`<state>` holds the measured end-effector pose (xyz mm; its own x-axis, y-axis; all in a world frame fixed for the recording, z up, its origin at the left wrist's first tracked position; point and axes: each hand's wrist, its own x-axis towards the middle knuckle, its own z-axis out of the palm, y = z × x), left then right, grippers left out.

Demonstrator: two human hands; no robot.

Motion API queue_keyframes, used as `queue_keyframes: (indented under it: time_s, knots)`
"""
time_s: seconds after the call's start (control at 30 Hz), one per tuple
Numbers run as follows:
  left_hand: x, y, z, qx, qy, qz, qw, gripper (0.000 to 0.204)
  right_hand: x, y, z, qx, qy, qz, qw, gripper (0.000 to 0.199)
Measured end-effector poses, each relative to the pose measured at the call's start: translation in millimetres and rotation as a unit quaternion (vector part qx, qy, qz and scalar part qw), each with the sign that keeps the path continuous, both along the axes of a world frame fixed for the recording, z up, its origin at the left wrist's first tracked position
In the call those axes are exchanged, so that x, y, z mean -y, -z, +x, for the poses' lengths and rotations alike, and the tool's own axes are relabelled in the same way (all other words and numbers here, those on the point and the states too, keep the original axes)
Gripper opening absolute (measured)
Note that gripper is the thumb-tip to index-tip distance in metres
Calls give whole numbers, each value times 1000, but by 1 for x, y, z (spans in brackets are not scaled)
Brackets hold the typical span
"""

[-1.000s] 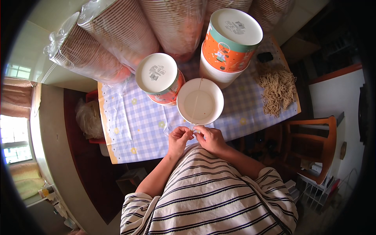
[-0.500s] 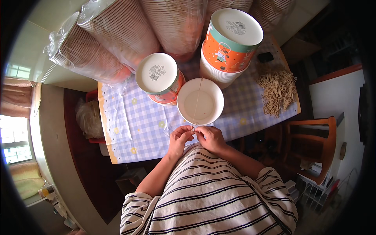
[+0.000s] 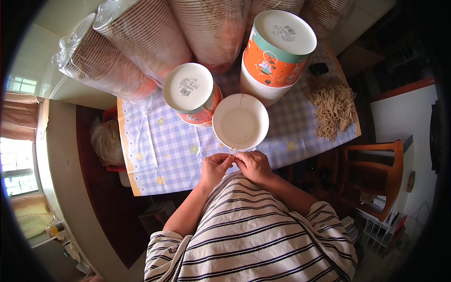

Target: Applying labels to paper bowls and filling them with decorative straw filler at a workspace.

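String (image 3: pixel 241 101) slackened inside white bowl (image 3: pixel 237 126), fingers (image 3: pixel 226 160) of left hand (image 3: pixel 213 169) and right hand (image 3: pixel 256 168) pinching it

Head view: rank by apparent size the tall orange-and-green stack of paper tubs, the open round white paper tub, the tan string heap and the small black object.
Largest to smallest:
1. Tall orange-and-green stack of paper tubs
2. Open round white paper tub
3. Tan string heap
4. Small black object
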<state>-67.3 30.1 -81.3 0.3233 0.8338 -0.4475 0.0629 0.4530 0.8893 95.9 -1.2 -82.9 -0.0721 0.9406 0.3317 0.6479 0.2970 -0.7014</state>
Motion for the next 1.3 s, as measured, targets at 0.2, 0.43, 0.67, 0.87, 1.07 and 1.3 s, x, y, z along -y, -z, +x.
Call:
queue_keyframes:
  time_s: [0.2, 0.43, 0.67, 0.87, 1.07, 1.3]
  knots:
    - [-1, 4, -3, 24, -17, -11, 1000, 13, -1, 0, 0, 6, -6, 22, 1000, 16]
    - [-3, 2, -4, 20, -23, -27, 999, 12, -1, -1, 0, 13, -6, 23, 1000, 17]
    - [-5, -1, -3, 34, -28, -47, 998, 14, -2, -1, 2, 21, -7, 16, 1000, 16]
    - [-4, -3, -3, 36, -29, -51, 998, 14, -2, -3, 2, 27, -9, 15, 999, 18]
    - [-4, -3, -4, 42, -27, -53, 997, 12, -2, -9, -1, -9, -12, 4, 1000, 21]
    - [-5, 0, -9, 69, -28, -85, 994, 17, -1, -4, 0, -3, -19, -14, 1000, 16]
